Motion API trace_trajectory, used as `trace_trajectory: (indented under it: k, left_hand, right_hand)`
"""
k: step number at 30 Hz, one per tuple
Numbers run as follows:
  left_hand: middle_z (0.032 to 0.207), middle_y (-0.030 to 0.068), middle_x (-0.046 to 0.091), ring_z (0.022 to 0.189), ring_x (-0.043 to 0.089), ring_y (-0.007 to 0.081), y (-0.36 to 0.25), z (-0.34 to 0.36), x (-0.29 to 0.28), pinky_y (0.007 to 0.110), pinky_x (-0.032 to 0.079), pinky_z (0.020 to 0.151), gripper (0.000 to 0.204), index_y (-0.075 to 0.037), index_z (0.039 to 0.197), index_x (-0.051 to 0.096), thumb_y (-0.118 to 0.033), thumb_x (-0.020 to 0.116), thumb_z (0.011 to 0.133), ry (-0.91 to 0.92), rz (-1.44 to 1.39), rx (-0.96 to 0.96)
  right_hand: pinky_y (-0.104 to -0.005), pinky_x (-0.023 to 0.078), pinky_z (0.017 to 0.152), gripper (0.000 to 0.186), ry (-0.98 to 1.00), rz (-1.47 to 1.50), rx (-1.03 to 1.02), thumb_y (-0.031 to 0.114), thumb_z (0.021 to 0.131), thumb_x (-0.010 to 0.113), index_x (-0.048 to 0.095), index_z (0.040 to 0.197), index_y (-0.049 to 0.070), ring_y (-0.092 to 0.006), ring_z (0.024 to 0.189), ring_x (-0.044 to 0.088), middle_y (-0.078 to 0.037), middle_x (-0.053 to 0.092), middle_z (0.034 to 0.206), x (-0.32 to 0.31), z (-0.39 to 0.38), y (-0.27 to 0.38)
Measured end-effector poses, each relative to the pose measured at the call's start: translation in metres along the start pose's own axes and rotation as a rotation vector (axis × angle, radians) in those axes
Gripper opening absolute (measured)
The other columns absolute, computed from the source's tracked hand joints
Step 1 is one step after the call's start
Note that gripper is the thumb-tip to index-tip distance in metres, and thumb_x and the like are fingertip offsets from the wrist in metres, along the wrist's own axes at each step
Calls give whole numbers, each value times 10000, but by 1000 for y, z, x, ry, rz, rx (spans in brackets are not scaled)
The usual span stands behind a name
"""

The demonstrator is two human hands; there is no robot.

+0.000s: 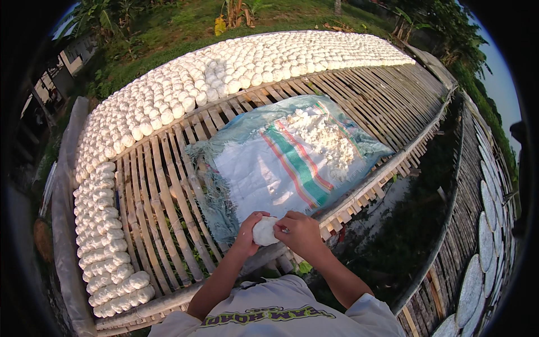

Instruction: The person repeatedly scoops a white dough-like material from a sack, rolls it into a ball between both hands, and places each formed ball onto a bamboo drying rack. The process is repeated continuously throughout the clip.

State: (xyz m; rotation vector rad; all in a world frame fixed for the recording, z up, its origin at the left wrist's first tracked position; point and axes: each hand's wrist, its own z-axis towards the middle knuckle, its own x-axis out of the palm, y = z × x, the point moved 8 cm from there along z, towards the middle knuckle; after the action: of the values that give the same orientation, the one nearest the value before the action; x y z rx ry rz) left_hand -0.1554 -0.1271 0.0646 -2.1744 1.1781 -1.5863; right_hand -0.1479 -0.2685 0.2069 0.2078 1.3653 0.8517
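Left grip, right grip, both on one white ball.

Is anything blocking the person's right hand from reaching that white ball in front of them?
Nothing visible. The right hand is at the right side of the white ball, which the left hand supports from the other side.

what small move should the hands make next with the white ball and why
Probably press the ball smooth along its right edge: the left hand holds it from the left, and the right hand's fingers are bunched at that edge. The rows of pale lumps already on the rack look rounded too.
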Motion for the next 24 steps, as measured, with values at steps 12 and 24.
trace_trajectory:
  k: [12, 24]
  left_hand:
    - [1198, 123, 705, 1121, 718, 313, 4, 0, -17, 507, 613, 901, 365, -105, 1246, 649, -389, 583, 1027, -88, -62, -77]
    - [1318, 216, 664, 1276, 618, 457, 16, -1, 23, 724, 450, 1097, 478, -53, 1297, 630, -438, 545, 1028, 174, -353, -249]
  right_hand:
    - [-269, 538, 699, 182, 358, 892, 648, 162, 972, 777, 741, 922, -9, -91, 792, 668, -43, 735, 876, -34, -74, -167]
    - [-424, 546, 936, 182, -32, 242, 116, 39, 889, 746, 632, 1031, 30, -335, 1097, 668, -162, 664, 1204, -15, -47, -99]
